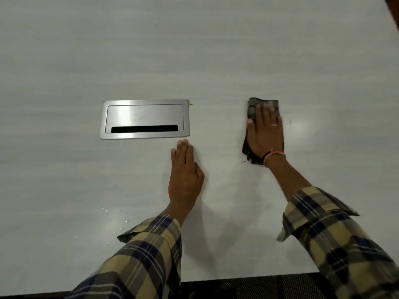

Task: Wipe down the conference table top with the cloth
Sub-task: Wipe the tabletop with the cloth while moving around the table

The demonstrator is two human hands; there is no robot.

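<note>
The white conference table top (194, 50) fills the view. A dark folded cloth (252, 106) lies on it at centre right. My right hand (266, 132) presses flat on the cloth with straight fingers, and the cloth shows past the fingertips and beside the wrist. Just below the corner of the metal hatch, my left hand (185, 173) rests flat on the bare table, fingers straight and together, holding nothing.
A brushed metal cable hatch (144, 119) with a dark slot is set flush into the table, left of centre. Water droplets (112, 212) dot the surface near my left sleeve and a few more lie right of the cloth. The table's near edge (237, 277) borders dark mesh below.
</note>
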